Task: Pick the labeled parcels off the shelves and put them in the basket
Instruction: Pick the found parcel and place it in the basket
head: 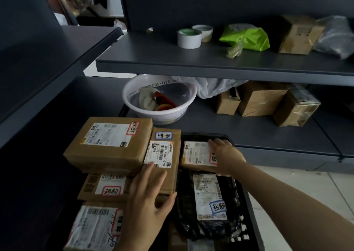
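A black plastic basket (247, 204) stands low in front of me, packed with labeled parcels. My left hand (149, 195) lies with straight fingers on a narrow brown box (164, 151) with a blue-framed label. My right hand (224, 155) rests flat on a small brown box (195, 153) at the basket's far end. A black bag parcel (208, 199) with a white label lies below it. A large brown box (109, 143) with a red-framed label tops a stack at the left, over two more labeled parcels (103, 187) (93, 226).
A white basin (180, 110) with rags and tape sits on the lower shelf, beside plain brown boxes (262, 101). The upper shelf (210, 63) holds tape rolls (188, 38), a green bag (247, 36), a brown box (298, 34) and a grey bag. Tiled floor shows at right.
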The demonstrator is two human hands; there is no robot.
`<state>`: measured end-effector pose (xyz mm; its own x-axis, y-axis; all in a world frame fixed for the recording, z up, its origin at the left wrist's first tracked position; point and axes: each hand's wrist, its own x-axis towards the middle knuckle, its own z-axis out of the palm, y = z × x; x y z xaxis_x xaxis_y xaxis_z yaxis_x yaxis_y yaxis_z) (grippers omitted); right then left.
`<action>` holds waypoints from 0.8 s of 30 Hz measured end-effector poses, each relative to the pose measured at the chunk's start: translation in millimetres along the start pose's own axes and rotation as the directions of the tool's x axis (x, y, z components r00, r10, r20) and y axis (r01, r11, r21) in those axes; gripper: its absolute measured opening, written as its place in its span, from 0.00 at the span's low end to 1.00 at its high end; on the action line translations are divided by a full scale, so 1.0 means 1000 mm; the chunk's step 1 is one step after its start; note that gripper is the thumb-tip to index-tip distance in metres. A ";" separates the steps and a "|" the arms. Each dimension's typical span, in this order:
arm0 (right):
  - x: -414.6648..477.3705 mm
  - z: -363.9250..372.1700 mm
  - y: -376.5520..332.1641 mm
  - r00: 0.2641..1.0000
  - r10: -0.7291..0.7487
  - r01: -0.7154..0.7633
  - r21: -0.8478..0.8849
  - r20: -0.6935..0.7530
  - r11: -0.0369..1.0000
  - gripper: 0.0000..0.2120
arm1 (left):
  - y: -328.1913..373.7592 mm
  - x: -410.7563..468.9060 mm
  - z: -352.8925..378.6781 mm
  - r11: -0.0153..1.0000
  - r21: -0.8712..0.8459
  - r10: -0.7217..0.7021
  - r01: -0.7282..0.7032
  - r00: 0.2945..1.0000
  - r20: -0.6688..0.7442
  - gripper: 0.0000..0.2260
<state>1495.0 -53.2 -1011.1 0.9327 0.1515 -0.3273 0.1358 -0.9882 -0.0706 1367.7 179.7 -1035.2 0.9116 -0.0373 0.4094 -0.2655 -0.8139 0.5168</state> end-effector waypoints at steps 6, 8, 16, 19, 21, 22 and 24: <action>0.034 0.022 0.005 0.993 -0.106 0.108 -0.040 0.047 0.993 0.44 | -0.009 -0.007 0.012 0.999 0.020 0.046 -0.045 0.998 -0.045 0.23; 0.032 0.027 0.007 0.991 -0.122 0.125 -0.052 0.047 0.991 0.43 | -0.011 -0.009 0.016 0.999 0.026 0.037 -0.036 0.999 -0.027 0.23; 0.005 0.022 0.003 0.967 -0.246 0.222 -0.262 -0.062 0.939 0.43 | -0.009 -0.007 0.011 0.998 -0.014 0.055 -0.056 0.996 -0.077 0.22; 0.004 0.026 0.005 0.962 -0.251 0.211 -0.282 -0.112 0.936 0.43 | -0.007 -0.002 0.009 0.998 -0.024 0.048 -0.051 0.994 -0.097 0.22; 0.011 0.034 0.003 0.972 -0.216 0.199 -0.166 -0.088 0.966 0.41 | -0.007 -0.001 0.009 0.999 -0.033 0.033 -0.035 0.996 -0.080 0.22; 0.015 0.037 0.004 0.976 -0.208 0.201 -0.110 -0.060 0.974 0.40 | -0.008 -0.001 0.008 0.999 -0.031 0.029 -0.031 0.998 -0.063 0.23; 0.020 0.040 0.006 0.978 -0.208 0.209 -0.043 0.018 0.977 0.41 | -0.011 -0.002 0.010 0.999 -0.011 0.039 -0.039 0.999 -0.027 0.23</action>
<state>1501.6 -55.0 -1055.6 0.8779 0.3542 -0.3222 0.3416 -0.9348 -0.0970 1371.3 182.8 -1048.8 0.8918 -0.0531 0.4493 -0.3041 -0.8056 0.5084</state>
